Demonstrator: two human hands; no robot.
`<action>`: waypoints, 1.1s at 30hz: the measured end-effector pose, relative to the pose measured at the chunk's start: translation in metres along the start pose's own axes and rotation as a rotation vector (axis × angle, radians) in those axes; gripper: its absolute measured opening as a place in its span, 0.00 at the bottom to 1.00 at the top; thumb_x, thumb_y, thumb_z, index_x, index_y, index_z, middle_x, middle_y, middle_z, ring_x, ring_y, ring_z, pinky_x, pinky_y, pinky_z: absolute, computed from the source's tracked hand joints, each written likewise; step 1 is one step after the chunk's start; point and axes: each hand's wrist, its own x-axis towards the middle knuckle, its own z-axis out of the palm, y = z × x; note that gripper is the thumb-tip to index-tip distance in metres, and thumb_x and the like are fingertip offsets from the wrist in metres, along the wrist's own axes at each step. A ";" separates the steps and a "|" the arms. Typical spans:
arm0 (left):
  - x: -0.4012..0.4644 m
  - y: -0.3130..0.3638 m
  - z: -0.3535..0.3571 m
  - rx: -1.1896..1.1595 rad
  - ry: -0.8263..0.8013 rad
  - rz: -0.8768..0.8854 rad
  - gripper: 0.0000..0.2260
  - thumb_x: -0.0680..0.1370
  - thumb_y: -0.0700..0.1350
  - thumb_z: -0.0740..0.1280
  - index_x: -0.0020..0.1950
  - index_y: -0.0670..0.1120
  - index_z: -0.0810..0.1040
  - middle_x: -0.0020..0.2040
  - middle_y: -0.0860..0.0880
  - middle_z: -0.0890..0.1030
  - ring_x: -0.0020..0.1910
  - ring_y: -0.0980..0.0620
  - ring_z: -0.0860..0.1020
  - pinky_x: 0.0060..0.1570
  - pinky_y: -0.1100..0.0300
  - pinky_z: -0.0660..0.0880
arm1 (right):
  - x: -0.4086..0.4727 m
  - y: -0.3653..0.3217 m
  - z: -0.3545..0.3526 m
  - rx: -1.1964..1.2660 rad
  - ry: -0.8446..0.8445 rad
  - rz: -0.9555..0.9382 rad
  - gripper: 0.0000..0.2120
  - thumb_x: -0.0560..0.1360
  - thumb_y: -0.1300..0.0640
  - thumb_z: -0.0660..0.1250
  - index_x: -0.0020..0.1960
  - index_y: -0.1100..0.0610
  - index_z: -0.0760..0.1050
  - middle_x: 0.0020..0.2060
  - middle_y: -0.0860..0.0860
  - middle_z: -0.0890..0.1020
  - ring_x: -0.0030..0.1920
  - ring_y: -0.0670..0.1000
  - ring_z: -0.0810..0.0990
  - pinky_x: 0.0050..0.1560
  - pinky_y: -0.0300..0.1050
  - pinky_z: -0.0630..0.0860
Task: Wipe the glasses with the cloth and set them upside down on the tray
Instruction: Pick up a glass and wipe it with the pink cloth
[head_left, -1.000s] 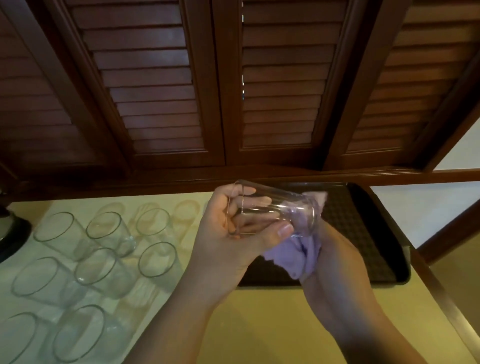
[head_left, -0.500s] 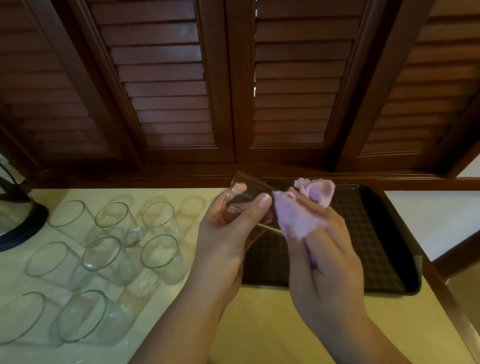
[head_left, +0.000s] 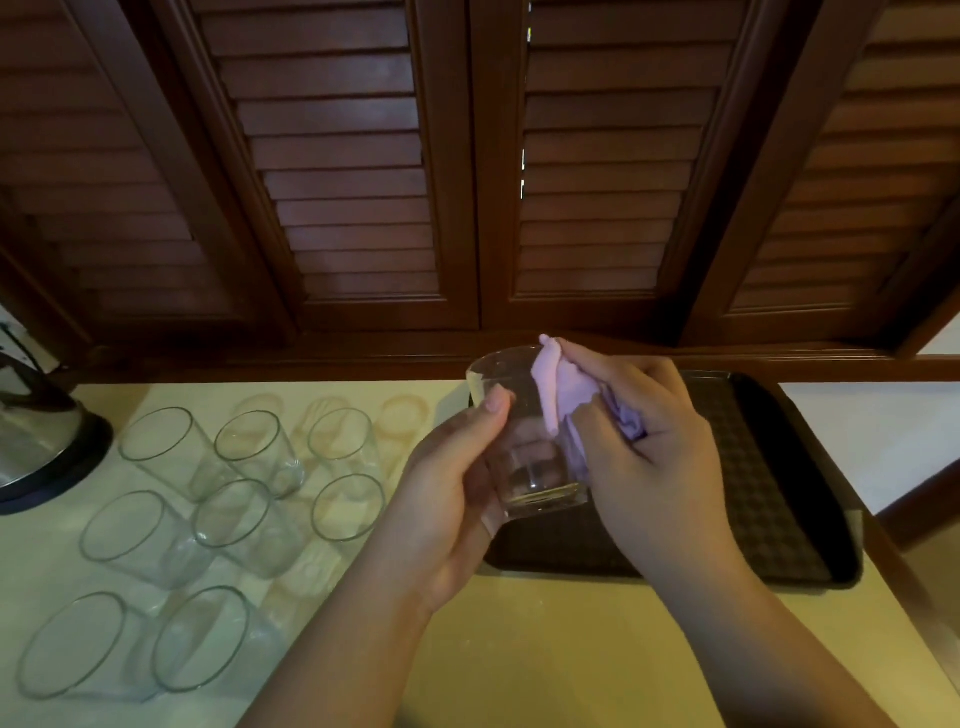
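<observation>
my left hand (head_left: 447, 499) gripped the glass (head_left: 524, 441) upright above the tray's (head_left: 810, 499) near left corner; my right hand (head_left: 654, 447) pinched the pink cloth (head_left: 558, 387) against its rim and side.

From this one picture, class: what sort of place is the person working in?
Probably a home or hotel pantry counter: louvred wooden doors behind, an electric kettle at the left, and drinking glasses beside a serving tray.

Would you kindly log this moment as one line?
left hand holds glass | right hand wipes with cloth | tray bare
</observation>
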 end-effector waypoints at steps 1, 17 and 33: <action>0.000 0.000 0.000 -0.014 0.022 -0.016 0.27 0.83 0.57 0.68 0.76 0.41 0.79 0.64 0.35 0.86 0.60 0.41 0.87 0.57 0.46 0.86 | -0.006 0.001 0.004 0.010 0.028 0.045 0.19 0.79 0.60 0.68 0.66 0.45 0.82 0.55 0.44 0.77 0.55 0.40 0.79 0.49 0.27 0.75; -0.009 0.007 -0.008 0.123 0.039 0.059 0.26 0.74 0.65 0.69 0.61 0.48 0.90 0.56 0.41 0.91 0.53 0.46 0.90 0.46 0.54 0.86 | -0.029 -0.005 0.028 -0.066 0.174 0.017 0.09 0.81 0.58 0.70 0.57 0.46 0.82 0.51 0.47 0.77 0.50 0.41 0.79 0.45 0.27 0.72; -0.008 0.012 -0.006 0.155 0.067 0.101 0.26 0.75 0.68 0.64 0.56 0.52 0.90 0.53 0.43 0.91 0.52 0.47 0.90 0.51 0.53 0.85 | -0.045 -0.007 0.042 0.003 0.167 0.083 0.12 0.81 0.53 0.67 0.56 0.34 0.78 0.50 0.47 0.81 0.48 0.48 0.82 0.44 0.45 0.79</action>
